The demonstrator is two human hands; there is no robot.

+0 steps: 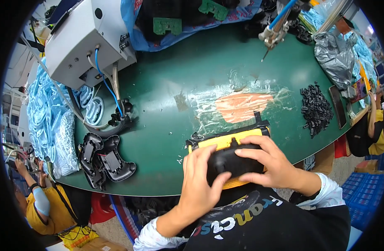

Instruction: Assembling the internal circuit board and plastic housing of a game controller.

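Observation:
At the table's near edge sits a yellow and black fixture [245, 135] with a black plastic shell [226, 162] on it. My left hand [199, 175] holds the shell's left side, fingers along the far edge and thumb near the front. From the right, my right hand [269, 162] grips the same shell, with its fingertips reaching over the top. My fingers and palms cover both ends of the shell, so its full outline is hidden. To the left lie black controller-like shells [112, 161], apart from both hands.
A grey control box [89, 39] with hoses stands at the far left. A screwdriver head [272, 37] hangs at the far right. Small black parts [315, 108] are heaped beside a dark phone [337, 106]. Pale blue pieces [45, 113] pile up left. Other people sit at both sides.

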